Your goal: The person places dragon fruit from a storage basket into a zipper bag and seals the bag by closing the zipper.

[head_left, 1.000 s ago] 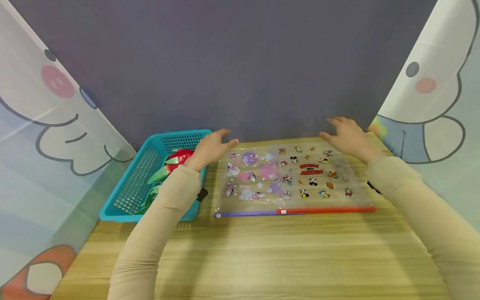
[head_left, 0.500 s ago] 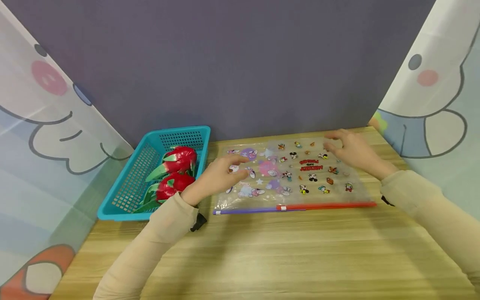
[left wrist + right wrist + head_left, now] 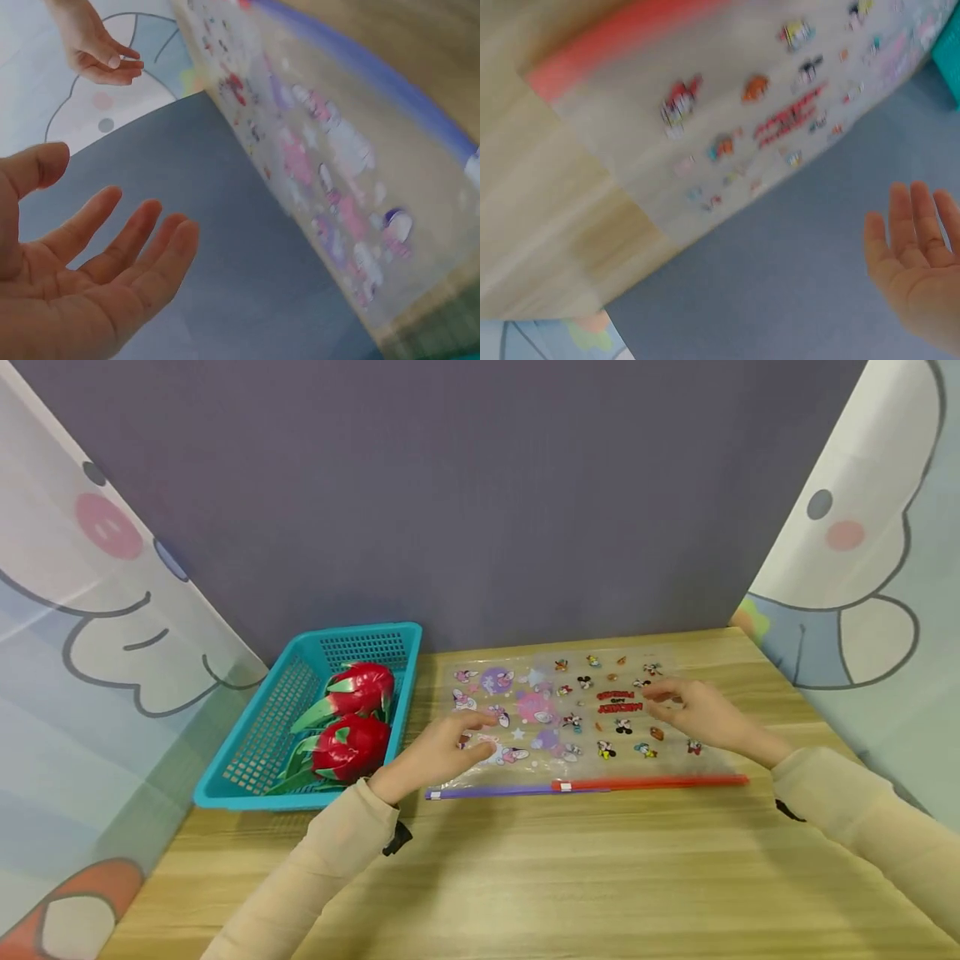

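Note:
Two clear zip pouches lie flat and overlapping on the table. The left pouch (image 3: pixel 517 735) has pink and purple prints and a purple zip edge; the right pouch (image 3: pixel 622 727) carries small cartoon figures and a red zip edge. My left hand (image 3: pixel 438 752) hovers over the left pouch's near left part, fingers relaxed and holding nothing. Over the right side of the other pouch is my right hand (image 3: pixel 701 718), likewise with nothing in it. Both wrist views show loosely bent, spread fingers, the left hand (image 3: pixel 112 270) and the right hand (image 3: pixel 922 262) apart from the pouches.
A turquoise basket (image 3: pixel 247 797) stands at the left, holding two red dragon fruits (image 3: pixel 360 689) with green leaf tips. Behind the wooden table (image 3: pixel 570 877) rises a dark grey panel (image 3: pixel 480 502). Cartoon-printed cloths (image 3: pixel 847 568) hang at both sides.
My left hand has moved from beside the basket's right rim toward me and over the left pouch, uncovering the dragon fruits. My right hand has come nearer from the far edge.

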The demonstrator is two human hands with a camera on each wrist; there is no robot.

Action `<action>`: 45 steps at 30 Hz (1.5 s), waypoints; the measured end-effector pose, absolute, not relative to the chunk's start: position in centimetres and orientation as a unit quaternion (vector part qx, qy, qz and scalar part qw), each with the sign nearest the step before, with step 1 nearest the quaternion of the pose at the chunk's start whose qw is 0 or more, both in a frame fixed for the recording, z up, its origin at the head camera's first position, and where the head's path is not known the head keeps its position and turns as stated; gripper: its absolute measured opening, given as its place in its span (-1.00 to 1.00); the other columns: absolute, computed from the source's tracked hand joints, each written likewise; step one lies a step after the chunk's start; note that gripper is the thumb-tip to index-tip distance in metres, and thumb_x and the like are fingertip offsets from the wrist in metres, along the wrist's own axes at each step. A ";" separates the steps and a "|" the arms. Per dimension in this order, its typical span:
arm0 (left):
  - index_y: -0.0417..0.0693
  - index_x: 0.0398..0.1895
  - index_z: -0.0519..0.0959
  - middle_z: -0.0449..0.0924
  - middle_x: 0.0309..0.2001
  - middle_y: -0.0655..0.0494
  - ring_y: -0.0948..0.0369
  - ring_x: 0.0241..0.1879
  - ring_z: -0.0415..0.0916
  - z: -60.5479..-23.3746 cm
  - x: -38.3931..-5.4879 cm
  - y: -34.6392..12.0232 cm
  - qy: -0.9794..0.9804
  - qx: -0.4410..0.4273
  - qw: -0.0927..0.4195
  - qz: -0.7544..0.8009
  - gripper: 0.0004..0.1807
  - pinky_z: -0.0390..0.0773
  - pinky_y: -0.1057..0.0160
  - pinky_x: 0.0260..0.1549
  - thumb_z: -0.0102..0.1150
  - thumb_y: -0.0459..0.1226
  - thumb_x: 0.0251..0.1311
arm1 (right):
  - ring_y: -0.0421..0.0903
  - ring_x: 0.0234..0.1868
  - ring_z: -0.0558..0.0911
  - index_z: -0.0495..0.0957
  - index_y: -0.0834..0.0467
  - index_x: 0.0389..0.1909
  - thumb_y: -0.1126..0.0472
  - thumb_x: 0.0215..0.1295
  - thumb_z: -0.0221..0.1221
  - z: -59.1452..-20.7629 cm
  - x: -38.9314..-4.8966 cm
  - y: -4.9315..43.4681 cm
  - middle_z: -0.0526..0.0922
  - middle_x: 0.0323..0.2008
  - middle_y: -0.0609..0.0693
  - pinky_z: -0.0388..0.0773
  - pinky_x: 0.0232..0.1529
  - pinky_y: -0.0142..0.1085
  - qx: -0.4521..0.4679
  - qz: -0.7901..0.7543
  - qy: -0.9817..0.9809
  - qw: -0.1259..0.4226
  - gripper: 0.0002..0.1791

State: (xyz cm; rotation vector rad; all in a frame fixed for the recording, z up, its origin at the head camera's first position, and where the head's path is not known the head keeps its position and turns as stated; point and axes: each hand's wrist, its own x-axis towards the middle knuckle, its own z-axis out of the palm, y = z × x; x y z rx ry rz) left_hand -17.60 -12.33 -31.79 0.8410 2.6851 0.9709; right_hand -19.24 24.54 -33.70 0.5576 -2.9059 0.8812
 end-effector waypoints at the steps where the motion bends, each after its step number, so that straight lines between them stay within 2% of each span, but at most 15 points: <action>1: -0.06 0.14 0.44 0.44 0.16 0.10 0.07 0.15 0.39 -32.1 -17.5 -12.4 0.898 0.279 0.081 0.330 -0.59 0.47 0.09 0.03 0.08 -0.19 0.23 | 0.14 -0.08 0.58 0.50 0.29 0.03 0.17 0.28 0.10 -34.2 -19.1 24.4 0.61 -0.09 0.23 0.45 -0.05 0.07 0.182 0.287 -0.940 0.023 -0.64; 10: -0.17 0.00 0.53 0.53 -0.01 -0.03 0.02 0.00 0.49 -34.8 -17.0 -12.4 0.865 0.270 0.043 0.421 -0.71 0.49 0.02 0.02 0.10 -0.34 0.19 | 0.00 -0.19 0.60 0.56 0.31 -0.09 0.27 0.19 0.18 -37.5 -18.1 23.6 0.64 -0.15 0.15 0.57 -0.16 -0.09 0.239 0.300 -0.923 0.018 -0.71; 14: -0.19 -0.03 0.54 0.55 -0.03 -0.07 -0.02 0.00 0.50 -35.4 -16.7 -12.4 0.862 0.250 0.045 0.440 -0.73 0.48 0.03 0.02 0.08 -0.34 0.20 | -0.10 -0.23 0.60 0.58 0.26 -0.13 0.26 0.17 0.20 -38.5 -17.8 23.9 0.64 -0.17 0.08 0.57 -0.22 -0.22 0.260 0.305 -0.916 0.024 -0.74; 17: -0.21 -0.05 0.54 0.56 -0.04 -0.09 -0.01 -0.03 0.52 -35.9 -16.7 -12.5 0.867 0.247 0.049 0.430 -0.74 0.50 0.06 0.00 0.07 -0.33 0.21 | -0.14 -0.27 0.59 0.61 0.23 -0.18 0.29 0.13 0.23 -39.3 -17.7 24.1 0.64 -0.22 0.01 0.56 -0.25 -0.23 0.285 0.294 -0.911 0.041 -0.78; 20: -0.22 -0.06 0.55 0.57 -0.06 -0.08 0.05 -0.07 0.54 -36.4 -16.7 -12.6 0.875 0.244 0.054 0.414 -0.74 0.53 0.12 -0.04 0.07 -0.32 0.22 | -0.04 -0.17 0.60 0.63 0.18 -0.21 0.26 0.06 0.30 -40.1 -17.7 24.4 0.66 -0.27 -0.08 0.54 -0.15 -0.12 0.302 0.280 -0.909 0.058 -0.77; 24: -0.22 -0.05 0.55 0.57 -0.06 -0.08 0.08 -0.07 0.53 -36.6 -16.6 -12.6 0.876 0.241 0.066 0.414 -0.74 0.53 0.16 -0.04 0.06 -0.32 0.22 | 0.21 0.07 0.49 0.63 0.15 -0.20 0.12 -0.02 0.35 -40.6 -17.6 24.6 0.67 -0.24 -0.09 0.39 0.06 0.04 0.294 0.277 -0.914 0.042 -0.67; 27: -0.24 -0.05 0.54 0.56 -0.05 -0.10 0.07 -0.05 0.52 -36.9 -16.7 -12.5 0.870 0.248 0.079 0.418 -0.74 0.52 0.15 -0.03 0.04 -0.34 0.22 | 0.34 0.14 0.38 0.62 0.17 -0.17 0.06 -0.05 0.37 -40.8 -17.4 24.8 0.65 -0.19 0.01 0.37 0.07 0.10 0.277 0.284 -0.918 0.018 -0.60; 30: -0.26 -0.03 0.53 0.55 -0.04 -0.11 0.07 -0.05 0.51 -37.3 -16.9 -12.5 0.867 0.258 0.091 0.417 -0.72 0.52 0.15 -0.03 0.02 -0.35 0.23 | 0.39 0.16 0.33 0.62 0.17 -0.17 0.05 -0.10 0.39 -41.2 -17.3 25.2 0.63 -0.13 0.12 0.39 0.03 0.14 0.268 0.282 -0.921 0.010 -0.56; 33: -0.24 -0.02 0.53 0.55 -0.03 -0.10 0.09 -0.05 0.51 -37.6 -16.9 -12.5 0.867 0.261 0.097 0.414 -0.71 0.52 0.15 -0.02 0.01 -0.33 0.23 | 0.39 0.16 0.33 0.63 0.16 -0.19 0.07 -0.16 0.42 -41.6 -17.3 25.4 0.62 -0.12 0.14 0.42 0.01 0.12 0.275 0.279 -0.920 0.015 -0.55; 36: -0.23 -0.02 0.54 0.57 -0.04 -0.07 0.11 -0.06 0.52 -37.7 -16.8 -12.3 0.869 0.257 0.099 0.410 -0.72 0.52 0.16 -0.03 0.04 -0.34 0.22 | 0.34 0.15 0.37 0.63 0.14 -0.20 0.10 -0.18 0.43 -42.1 -17.3 25.7 0.63 -0.14 0.06 0.39 0.03 0.09 0.289 0.266 -0.919 0.022 -0.57; 39: -0.22 -0.04 0.55 0.58 -0.06 -0.06 0.12 -0.09 0.54 -37.8 -16.7 -12.2 0.873 0.258 0.093 0.403 -0.73 0.54 0.18 -0.06 0.05 -0.35 0.21 | 0.12 0.02 0.53 0.62 0.11 -0.21 0.13 -0.11 0.40 -42.5 -17.5 25.8 0.63 -0.18 -0.03 0.48 -0.02 -0.07 0.303 0.253 -0.918 0.023 -0.63; 43: -0.21 -0.03 0.54 0.57 -0.06 -0.06 0.12 -0.08 0.53 -38.0 -16.7 -12.0 0.874 0.262 0.101 0.397 -0.72 0.53 0.17 -0.06 0.04 -0.32 0.22 | -0.24 -0.26 0.58 0.62 0.08 -0.24 0.16 0.03 0.33 -42.7 -17.7 26.1 0.62 -0.27 -0.13 0.55 -0.30 -0.37 0.317 0.264 -0.911 0.017 -0.76; 45: -0.20 -0.02 0.54 0.56 -0.04 -0.05 0.12 -0.07 0.52 -38.2 -16.7 -11.9 0.873 0.262 0.109 0.396 -0.71 0.53 0.16 -0.05 0.03 -0.30 0.23 | -0.29 -0.29 0.56 0.63 0.07 -0.27 0.17 0.07 0.30 -42.8 -17.8 26.1 0.62 -0.30 -0.16 0.54 -0.33 -0.41 0.325 0.270 -0.906 0.016 -0.82</action>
